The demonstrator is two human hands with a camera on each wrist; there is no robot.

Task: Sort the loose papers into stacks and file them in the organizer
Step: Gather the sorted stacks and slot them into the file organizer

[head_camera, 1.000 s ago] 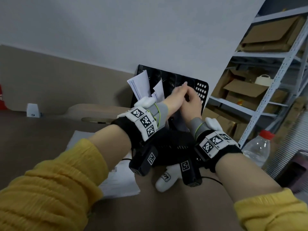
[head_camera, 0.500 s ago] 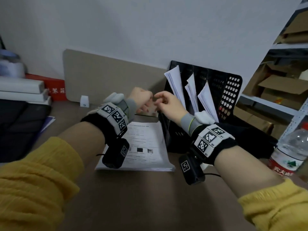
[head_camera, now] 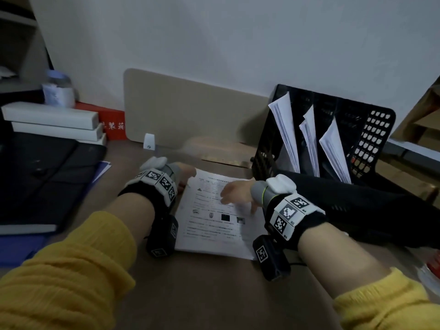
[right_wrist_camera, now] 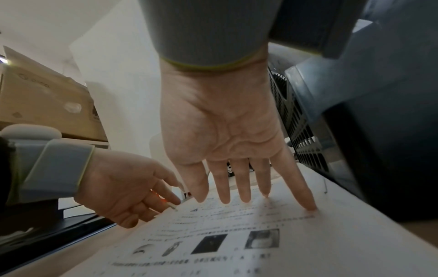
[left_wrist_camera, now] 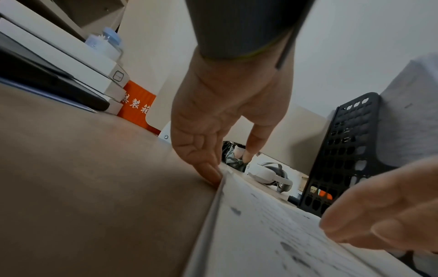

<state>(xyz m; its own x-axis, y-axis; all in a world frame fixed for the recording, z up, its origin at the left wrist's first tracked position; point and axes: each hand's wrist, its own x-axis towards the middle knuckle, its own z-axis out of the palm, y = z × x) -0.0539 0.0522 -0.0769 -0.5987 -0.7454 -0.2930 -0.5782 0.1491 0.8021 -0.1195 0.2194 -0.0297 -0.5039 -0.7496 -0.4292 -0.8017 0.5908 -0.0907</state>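
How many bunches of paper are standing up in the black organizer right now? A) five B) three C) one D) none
B: the head view shows three white paper bundles standing tilted in separate slots of the black organizer.

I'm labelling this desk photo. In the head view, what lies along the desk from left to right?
black folder → left hand → stack of papers → right hand → black organizer
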